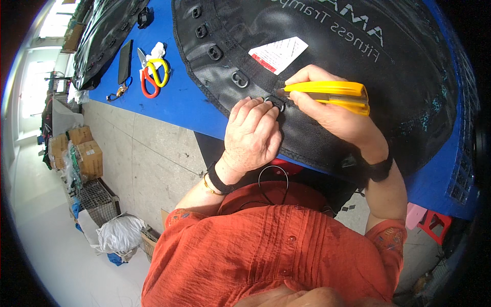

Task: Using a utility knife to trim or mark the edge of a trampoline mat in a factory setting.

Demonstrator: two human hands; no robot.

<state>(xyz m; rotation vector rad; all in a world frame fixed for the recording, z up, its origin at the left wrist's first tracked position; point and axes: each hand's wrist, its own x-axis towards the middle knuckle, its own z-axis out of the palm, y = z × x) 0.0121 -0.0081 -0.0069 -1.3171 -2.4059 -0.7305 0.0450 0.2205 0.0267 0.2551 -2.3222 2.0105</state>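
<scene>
A round black trampoline mat lies on a blue table, with loops along its rim and mirrored grey lettering across it. My left hand is closed over the near rim, its fingers bent and together beside a strap loop. In my right hand is a yellow utility knife, its blade pointing left. The blade tip comes down at the webbing just above my left fingertips; whether it touches the webbing I cannot tell. A white and red label sits on the mat above the knife.
Left of the mat on the blue table lie scissors with red and yellow handles and a dark flat phone-like object. Another black mat covers the far left. Cardboard boxes stand beyond the floor; a red stool is at lower right.
</scene>
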